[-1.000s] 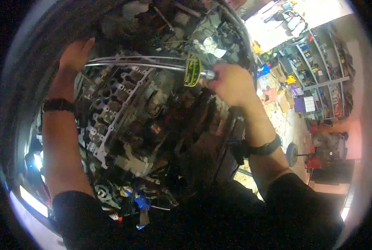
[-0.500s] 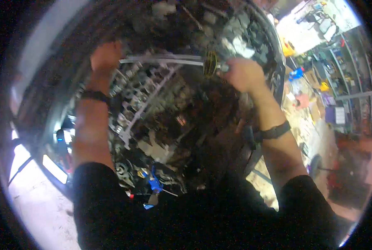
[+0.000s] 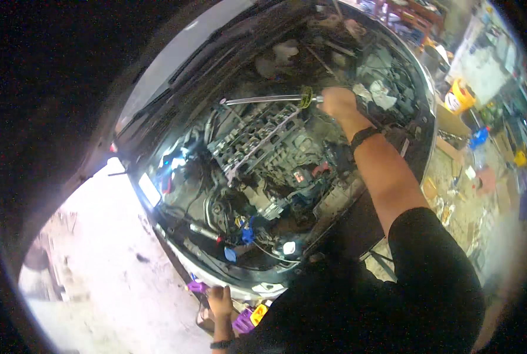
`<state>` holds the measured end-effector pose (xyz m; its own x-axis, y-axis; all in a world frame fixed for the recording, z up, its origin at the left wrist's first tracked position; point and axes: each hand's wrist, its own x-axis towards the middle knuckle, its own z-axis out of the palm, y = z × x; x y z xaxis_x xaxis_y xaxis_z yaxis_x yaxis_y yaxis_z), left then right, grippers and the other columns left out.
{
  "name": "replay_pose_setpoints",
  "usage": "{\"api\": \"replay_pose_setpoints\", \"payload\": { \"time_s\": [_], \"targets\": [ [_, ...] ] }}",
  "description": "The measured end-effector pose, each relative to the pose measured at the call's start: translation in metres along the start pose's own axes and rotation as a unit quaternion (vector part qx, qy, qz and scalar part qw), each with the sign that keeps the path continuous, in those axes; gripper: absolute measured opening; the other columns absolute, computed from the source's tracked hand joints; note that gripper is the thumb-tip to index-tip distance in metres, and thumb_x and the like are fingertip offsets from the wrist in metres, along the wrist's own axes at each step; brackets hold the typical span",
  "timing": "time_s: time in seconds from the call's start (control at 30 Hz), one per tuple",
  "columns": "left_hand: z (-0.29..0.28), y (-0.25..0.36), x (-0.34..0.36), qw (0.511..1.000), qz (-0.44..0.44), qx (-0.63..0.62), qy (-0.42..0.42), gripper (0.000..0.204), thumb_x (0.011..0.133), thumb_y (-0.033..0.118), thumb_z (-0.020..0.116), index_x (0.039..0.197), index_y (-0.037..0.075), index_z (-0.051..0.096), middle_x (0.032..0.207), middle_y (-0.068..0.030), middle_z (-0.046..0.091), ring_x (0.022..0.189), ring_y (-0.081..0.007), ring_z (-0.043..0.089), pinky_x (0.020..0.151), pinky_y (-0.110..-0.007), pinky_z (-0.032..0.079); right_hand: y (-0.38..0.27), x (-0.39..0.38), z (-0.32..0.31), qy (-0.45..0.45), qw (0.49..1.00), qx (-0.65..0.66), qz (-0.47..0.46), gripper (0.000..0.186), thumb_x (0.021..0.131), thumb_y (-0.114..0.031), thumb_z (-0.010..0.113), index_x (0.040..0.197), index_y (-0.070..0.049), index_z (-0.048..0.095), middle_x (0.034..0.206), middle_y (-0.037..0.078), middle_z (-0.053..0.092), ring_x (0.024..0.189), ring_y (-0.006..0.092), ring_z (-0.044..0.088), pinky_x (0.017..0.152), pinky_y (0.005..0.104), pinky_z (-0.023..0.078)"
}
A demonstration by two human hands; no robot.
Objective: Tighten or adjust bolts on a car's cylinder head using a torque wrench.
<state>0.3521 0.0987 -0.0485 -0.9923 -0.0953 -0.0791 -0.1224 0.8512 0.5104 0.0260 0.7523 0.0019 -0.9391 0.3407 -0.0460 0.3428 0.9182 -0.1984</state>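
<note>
My right hand (image 3: 339,106) is wrapped round the handle of a beam-type torque wrench (image 3: 263,99). The wrench is a long silver bar with a yellow scale plate near my grip. It extends left across the far side of an exposed engine head (image 3: 254,138), its far end over the engine bay. My left hand (image 3: 219,302) is low, outside the car's front edge, beside purple bottles (image 3: 244,321). Its fingers are too small and unclear to show a grip or anything held.
The engine bay holds hoses, a blue cap or clip (image 3: 247,233), a white-capped reservoir (image 3: 289,248) and a bright work light (image 3: 149,189) at left. Yellow bucket (image 3: 460,96) and clutter cover the floor at right. A dark shape blocks the upper left.
My left hand has left the wrench's far end and dropped to the car's front edge. My right hand still holds the handle. The view has shifted, showing more of the engine bay.
</note>
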Motion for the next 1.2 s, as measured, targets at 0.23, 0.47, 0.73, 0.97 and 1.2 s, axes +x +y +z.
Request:
{"api": "replay_pose_setpoints", "payload": {
  "time_s": [0.23, 0.47, 0.73, 0.97, 1.2],
  "targets": [
    [0.014, 0.036, -0.197, 0.966, -0.25, -0.038, 0.06, 0.02, 0.084, 0.016, 0.071, 0.083, -0.002, 0.064, 0.073, -0.0108, 0.067, 0.068, -0.0172, 0.063, 0.064, -0.032, 0.05, 0.035, 0.026, 0.015, -0.048, 0.998, 0.042, 0.004, 0.05, 0.081, -0.042, 0.072, 0.119, -0.009, 0.065, 0.123, 0.015, 0.063, 0.114, 0.033, 0.06, 0.093, 0.044, 0.05],
    [0.042, 0.086, -0.315, 0.923, -0.381, 0.05, 0.021, 0.032, 0.081, 0.028, 0.071, 0.087, -0.003, 0.066, 0.077, -0.0169, 0.07, 0.072, -0.029, 0.069, 0.069, -0.037, 0.052, 0.04, 0.065, 0.018, -0.123, 0.989, -0.001, -0.077, 0.053, 0.078, -0.043, 0.074, 0.117, -0.007, 0.067, 0.121, 0.015, 0.065, 0.115, 0.0332, 0.06, 0.095, 0.0437, 0.049],
    [0.103, 0.03, -0.433, 0.878, -0.464, 0.092, -0.071, 0.044, 0.076, 0.042, 0.067, 0.076, -0.003, 0.069, 0.069, -0.0215, 0.065, 0.07, -0.0385, 0.066, 0.065, -0.043, 0.051, 0.054, 0.091, 0.033, -0.156, 0.986, 0.006, -0.058, 0.05, 0.078, -0.041, 0.074, 0.114, -0.006, 0.067, 0.119, 0.017, 0.065, 0.112, 0.0345, 0.061, 0.094, 0.0438, 0.049],
    [0.097, 0.084, -0.398, 0.913, -0.385, 0.128, -0.041, 0.046, 0.081, 0.042, 0.065, 0.091, -0.003, 0.068, 0.081, -0.0248, 0.067, 0.083, -0.0409, 0.067, 0.074, -0.046, 0.051, 0.074, 0.092, 0.058, -0.021, 0.996, 0.045, -0.077, 0.057, 0.08, -0.037, 0.074, 0.125, -0.007, 0.058, 0.123, 0.018, 0.063, 0.116, 0.0353, 0.058, 0.1, 0.0435, 0.045],
    [0.076, 0.144, -0.346, 0.904, -0.42, 0.051, -0.064, 0.035, 0.081, 0.033, 0.07, 0.095, 0.001, 0.07, 0.094, -0.0205, 0.071, 0.092, -0.0361, 0.068, 0.081, -0.042, 0.053, 0.061, 0.062, 0.037, -0.032, 0.999, 0.014, -0.041, 0.08, 0.081, -0.039, 0.074, 0.147, -0.009, 0.039, 0.145, 0.017, 0.046, 0.136, 0.0338, 0.039, 0.111, 0.0445, 0.034]
  ]
}}
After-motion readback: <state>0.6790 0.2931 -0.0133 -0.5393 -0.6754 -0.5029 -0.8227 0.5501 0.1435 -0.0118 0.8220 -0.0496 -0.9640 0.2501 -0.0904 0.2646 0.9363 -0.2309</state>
